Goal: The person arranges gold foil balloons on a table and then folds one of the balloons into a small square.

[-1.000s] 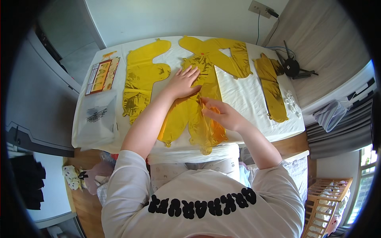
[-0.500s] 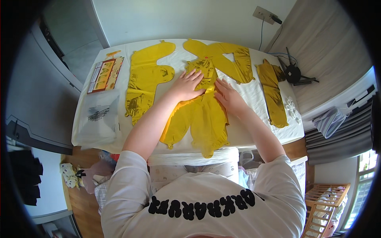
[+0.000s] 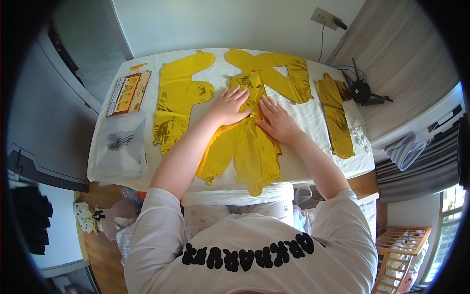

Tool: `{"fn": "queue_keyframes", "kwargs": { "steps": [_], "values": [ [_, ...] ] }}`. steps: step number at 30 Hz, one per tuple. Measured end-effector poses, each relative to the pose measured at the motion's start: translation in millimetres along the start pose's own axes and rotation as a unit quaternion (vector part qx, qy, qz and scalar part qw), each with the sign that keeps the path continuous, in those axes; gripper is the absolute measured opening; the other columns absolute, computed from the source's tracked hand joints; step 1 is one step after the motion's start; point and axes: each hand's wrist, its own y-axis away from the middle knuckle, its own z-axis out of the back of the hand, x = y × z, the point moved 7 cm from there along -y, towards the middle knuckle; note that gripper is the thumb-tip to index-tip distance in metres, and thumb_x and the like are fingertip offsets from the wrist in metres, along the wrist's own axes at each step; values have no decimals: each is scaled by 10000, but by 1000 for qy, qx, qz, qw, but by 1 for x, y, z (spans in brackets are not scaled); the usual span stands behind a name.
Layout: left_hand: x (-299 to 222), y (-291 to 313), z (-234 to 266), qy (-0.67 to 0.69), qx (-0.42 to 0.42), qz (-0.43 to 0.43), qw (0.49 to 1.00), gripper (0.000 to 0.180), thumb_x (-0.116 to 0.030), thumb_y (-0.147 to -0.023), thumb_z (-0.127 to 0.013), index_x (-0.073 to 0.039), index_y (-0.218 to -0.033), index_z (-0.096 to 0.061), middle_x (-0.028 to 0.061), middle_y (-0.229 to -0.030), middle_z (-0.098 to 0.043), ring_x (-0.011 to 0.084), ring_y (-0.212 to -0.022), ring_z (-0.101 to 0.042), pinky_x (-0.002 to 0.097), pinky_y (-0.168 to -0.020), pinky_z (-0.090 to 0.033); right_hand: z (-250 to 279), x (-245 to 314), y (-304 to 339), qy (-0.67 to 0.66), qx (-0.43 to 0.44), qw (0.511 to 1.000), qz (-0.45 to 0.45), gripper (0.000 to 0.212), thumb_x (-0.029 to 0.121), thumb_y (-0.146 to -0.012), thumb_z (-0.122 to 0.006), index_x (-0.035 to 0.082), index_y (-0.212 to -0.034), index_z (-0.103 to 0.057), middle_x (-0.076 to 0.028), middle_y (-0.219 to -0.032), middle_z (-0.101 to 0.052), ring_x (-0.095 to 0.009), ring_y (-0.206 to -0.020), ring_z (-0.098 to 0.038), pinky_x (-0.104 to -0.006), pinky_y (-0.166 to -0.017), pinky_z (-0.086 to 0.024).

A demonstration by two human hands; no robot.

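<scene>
A flat gold foil balloon [image 3: 257, 159], uninflated and letter-shaped, lies at the middle of the white-covered table, its lower lobes reaching the near edge. My left hand [image 3: 232, 105] rests flat on its upper part with the fingers spread. On the right side of the same balloon, my right hand [image 3: 279, 119] lies palm down, fingers stretched out and thumb apart. Another gold foil balloon [image 3: 175, 93] is spread to the left. Behind my right hand lies a third gold foil balloon [image 3: 293, 78] with a small triangular opening, partly touching the middle one.
A narrower gold balloon [image 3: 335, 122] lies at the right, beside white rings [image 3: 360, 138] and a black router-like device [image 3: 362, 91] with cables. At the left are a clear plastic bag [image 3: 121, 147] and a printed packet [image 3: 128, 94]. A wall stands behind the table [image 3: 303, 169].
My right hand has shifted slightly left and up, further onto the middle balloon, and its thumb has spread out. My left hand stays nearly in place on the foil.
</scene>
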Motion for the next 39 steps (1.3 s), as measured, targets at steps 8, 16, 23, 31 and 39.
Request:
{"fn": "queue_keyframes", "kwargs": {
  "steps": [8,16,23,31,39],
  "values": [
    [1,1,0,-6,-4,0,1000,800,-592,-1037,-412,-83,-1638,-274,86,-1725,-229,258,-1604,-156,478,-1307,-111,0,-1,-3,5,9,1000,18,772,449,-1059,-514,-3,-1623,-246,-201,-1685,-276,-335,-1584,-211,-472,-1290,-179],
    [1,1,1,1,-8,-5,1000,791,-583,-1042,-405,-74,-1634,-278,104,-1720,-237,265,-1602,-167,482,-1305,-118,21,-9,-27,-47,-42,998,10,365,241,-1009,-614,35,-1309,-646,-146,-1399,-611,-346,-1236,-599,-489,-1035,-472],
    [0,1,6,27,-12,-3,1000,774,-600,-1076,-321,-95,-1654,-221,91,-1740,-163,268,-1610,-116,482,-1304,-110,10,-14,-27,-39,-69,996,28,405,273,-1030,-584,43,-1362,-600,-146,-1443,-579,-348,-1303,-566,-504,-1186,-378],
    [1,1,2,21,11,-8,1000,740,-609,-1079,-298,-135,-1647,-274,80,-1742,-163,273,-1615,-75,499,-1303,-106,4,-14,-27,-64,-18,997,27,532,322,-1071,-514,32,-1515,-476,-181,-1602,-429,-338,-1515,-352,-539,-1256,-245],
    [-2,3,3,18,20,-7,1000,760,-634,-1067,-309,-146,-1649,-274,68,-1736,-193,263,-1612,-105,492,-1305,-91,-7,-23,-26,-79,19,996,25,626,421,-1082,-465,45,-1577,-394,-173,-1656,-357,-354,-1555,-276,-540,-1276,-173]
  ]
}}
